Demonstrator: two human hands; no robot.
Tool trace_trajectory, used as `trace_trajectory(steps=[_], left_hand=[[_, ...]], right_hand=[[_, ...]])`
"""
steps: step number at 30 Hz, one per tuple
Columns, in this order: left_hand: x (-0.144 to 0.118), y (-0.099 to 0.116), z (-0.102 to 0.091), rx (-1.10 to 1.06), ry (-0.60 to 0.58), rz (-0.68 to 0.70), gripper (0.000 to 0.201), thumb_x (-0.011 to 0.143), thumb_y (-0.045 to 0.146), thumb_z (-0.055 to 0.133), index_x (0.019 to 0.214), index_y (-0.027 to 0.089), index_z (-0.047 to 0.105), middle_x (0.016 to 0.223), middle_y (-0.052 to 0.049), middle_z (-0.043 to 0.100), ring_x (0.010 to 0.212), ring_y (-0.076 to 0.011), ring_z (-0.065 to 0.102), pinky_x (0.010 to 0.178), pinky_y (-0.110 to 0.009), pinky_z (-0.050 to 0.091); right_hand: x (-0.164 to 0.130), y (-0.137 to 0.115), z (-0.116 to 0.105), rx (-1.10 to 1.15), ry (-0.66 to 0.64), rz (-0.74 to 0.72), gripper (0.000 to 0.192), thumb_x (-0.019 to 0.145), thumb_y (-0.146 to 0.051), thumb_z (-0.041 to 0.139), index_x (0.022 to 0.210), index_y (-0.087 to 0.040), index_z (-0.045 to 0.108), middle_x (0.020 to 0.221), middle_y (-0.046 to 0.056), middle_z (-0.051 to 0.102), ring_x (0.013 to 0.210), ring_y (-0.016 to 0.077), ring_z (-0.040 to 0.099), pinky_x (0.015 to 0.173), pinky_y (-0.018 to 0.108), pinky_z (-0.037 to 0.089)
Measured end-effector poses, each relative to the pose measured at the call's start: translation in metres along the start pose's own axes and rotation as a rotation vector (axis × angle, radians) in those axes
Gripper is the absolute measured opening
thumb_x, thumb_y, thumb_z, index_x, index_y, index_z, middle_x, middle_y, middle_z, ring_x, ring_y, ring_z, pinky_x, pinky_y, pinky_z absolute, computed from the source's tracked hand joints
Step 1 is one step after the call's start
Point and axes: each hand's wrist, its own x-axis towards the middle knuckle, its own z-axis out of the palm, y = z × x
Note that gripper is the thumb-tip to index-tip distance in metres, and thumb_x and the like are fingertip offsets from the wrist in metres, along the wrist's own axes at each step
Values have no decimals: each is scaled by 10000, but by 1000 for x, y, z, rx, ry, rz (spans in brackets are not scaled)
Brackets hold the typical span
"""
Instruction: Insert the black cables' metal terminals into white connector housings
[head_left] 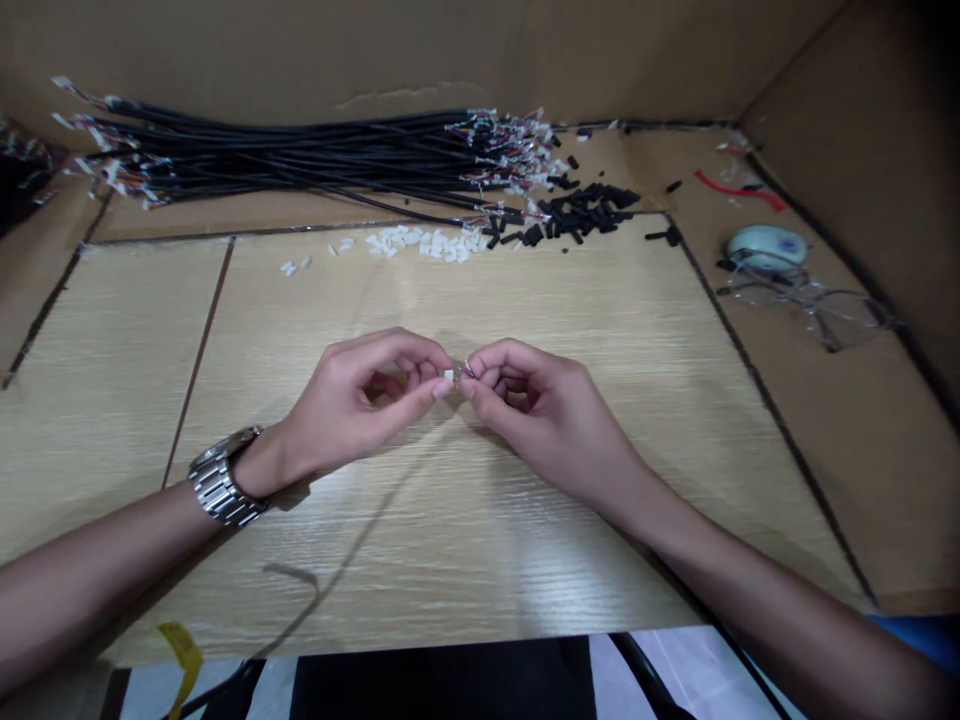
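White connector: a small white plastic connector (448, 376) sits pinched at the fingertips of the left hand, above the middle of the bench, right where the two hands meet.
Wire ends: thin coloured wire ends (468, 369) are nipped by the right hand, touching or just beside the connector; too small to tell whether they are seated in it.
Left hand: the left hand (360, 400) has thumb and forefinger pressed together on the connector, the other fingers curled under; a metal wristwatch (222, 487) is on the wrist.
Right hand: the right hand (536, 405) has its fingertips closed on the wire ends, knuckles up, the remaining fingers folded in.
Cable: a thin dark cable (352, 560) trails from beneath the hands toward the near edge of the bench.
Bench: a pale wood-grain bench (525, 300), walled round with brown cardboard.
Loose white housings: a scatter of white connector pieces (420, 243) lies at the far side of the bench, well apart from the hands.
Black sleeves: a heap of short black tube pieces (577, 210) lies just right of the white ones.
Cable bundle: a long bundle of black cables (300, 155) with coloured, white-tipped ends lies along the back wall.
Right side: a pair of spectacles (817, 305) lies near a pale computer mouse (766, 245), with a red strip (739, 190) farther back.
Near edge: a yellow tag (184, 650) hangs at the lower left.
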Motion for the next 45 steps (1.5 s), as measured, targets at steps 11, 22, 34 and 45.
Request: trace_trajectory(steps=[11,22,34,45], left_hand=[[-5,3,2,83,6,6,97,897,254,656,978,224,700,899,-3,756,681,-105,699,608,-190,573],[7,-1,-2,-342,1,-315,145,847,305,720,916,177,725,804,-55,762,713,-177,734,556,-239,629],[6,-2,-2,-362,-85,-312,154,830,291,735,937,180,743,844,-46,777,745,-153,737,587,-195,614],[6,-1,-2,-340,-60,-349,117,819,268,749,917,205,748,841,-44,774,696,-159,731,563,-213,621]], right_hand=[[-3,0,1,-301,52,-164,47,894,-209,590,861,-177,597,714,-28,611,606,89,535,561,224,397],[5,-3,-5,22,43,25,94,855,-228,635,805,-157,600,681,-26,549,612,85,485,545,212,381],[0,-4,-3,-127,53,-50,59,878,-225,613,849,-176,599,715,-23,582,654,103,541,594,226,418],[-1,-5,-3,-144,64,-65,59,865,-221,622,834,-178,596,707,-25,577,639,98,534,576,220,412]])
